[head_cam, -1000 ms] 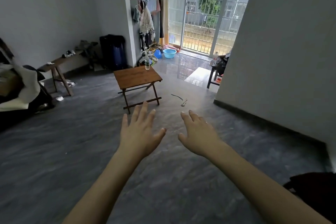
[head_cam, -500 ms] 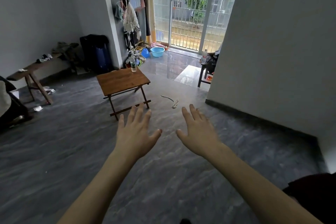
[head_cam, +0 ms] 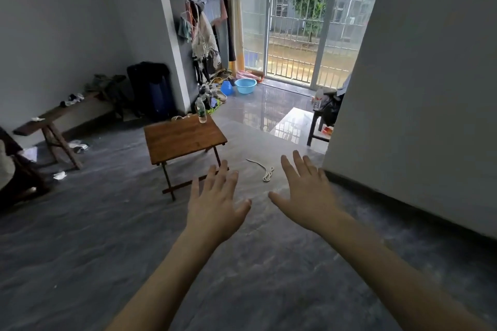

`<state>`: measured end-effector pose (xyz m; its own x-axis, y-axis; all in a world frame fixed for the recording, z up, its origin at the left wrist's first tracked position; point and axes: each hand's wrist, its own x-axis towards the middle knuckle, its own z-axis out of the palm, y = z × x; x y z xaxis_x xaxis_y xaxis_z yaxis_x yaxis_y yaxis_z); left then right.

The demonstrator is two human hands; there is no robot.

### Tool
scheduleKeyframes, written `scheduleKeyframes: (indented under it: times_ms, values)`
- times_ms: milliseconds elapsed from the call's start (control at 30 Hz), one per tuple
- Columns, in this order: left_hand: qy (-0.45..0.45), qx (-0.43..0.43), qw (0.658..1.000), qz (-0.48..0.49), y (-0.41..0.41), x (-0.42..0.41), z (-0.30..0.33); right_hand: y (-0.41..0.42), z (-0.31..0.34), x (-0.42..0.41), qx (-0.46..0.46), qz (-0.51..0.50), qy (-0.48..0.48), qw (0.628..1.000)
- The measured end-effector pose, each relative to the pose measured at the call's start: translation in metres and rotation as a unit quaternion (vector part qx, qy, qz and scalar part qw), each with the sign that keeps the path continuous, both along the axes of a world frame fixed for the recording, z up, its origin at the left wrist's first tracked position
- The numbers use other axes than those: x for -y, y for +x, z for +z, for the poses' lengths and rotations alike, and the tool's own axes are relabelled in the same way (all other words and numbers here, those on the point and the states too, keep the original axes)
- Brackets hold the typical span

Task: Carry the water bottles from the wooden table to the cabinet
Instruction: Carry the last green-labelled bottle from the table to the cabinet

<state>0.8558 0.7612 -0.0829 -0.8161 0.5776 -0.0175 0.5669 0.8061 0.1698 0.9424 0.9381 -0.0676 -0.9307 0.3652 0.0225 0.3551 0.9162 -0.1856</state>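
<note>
A small wooden folding table point(head_cam: 185, 138) stands on the grey floor ahead of me. One clear water bottle with a green label point(head_cam: 201, 111) stands upright at its far right corner. A second bottle with a red label point(head_cam: 318, 98) stands on a dark low cabinet point(head_cam: 316, 126) beside the white wall at right. My left hand point(head_cam: 216, 207) and my right hand point(head_cam: 305, 193) are stretched out in front, palms down, fingers spread, holding nothing. Both are well short of the table.
A white cord point(head_cam: 265, 170) lies on the floor right of the table. A long wooden bench point(head_cam: 53, 118) runs along the left wall. A dark suitcase point(head_cam: 152, 90), hanging clothes point(head_cam: 204, 35) and a blue basin point(head_cam: 245, 85) stand near the balcony door.
The table and bottle look nearer and larger than before, and the view has swung slightly. Both hands stay open and outstretched in much the same pose.
</note>
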Motion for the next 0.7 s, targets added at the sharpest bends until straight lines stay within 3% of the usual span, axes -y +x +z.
scheduleKeyframes:
  times_ms: [333,700]
  values:
    - [-0.025,0.034,0.998,0.037,-0.134,-0.040,-0.010,-0.141,-0.018,-0.043,0.058,0.069,-0.003,0.996]
    - [0.016,-0.002,0.999,0.032,-0.317,-0.079,0.016,-0.324,0.014,-0.084,0.032,0.067,0.008,0.997]
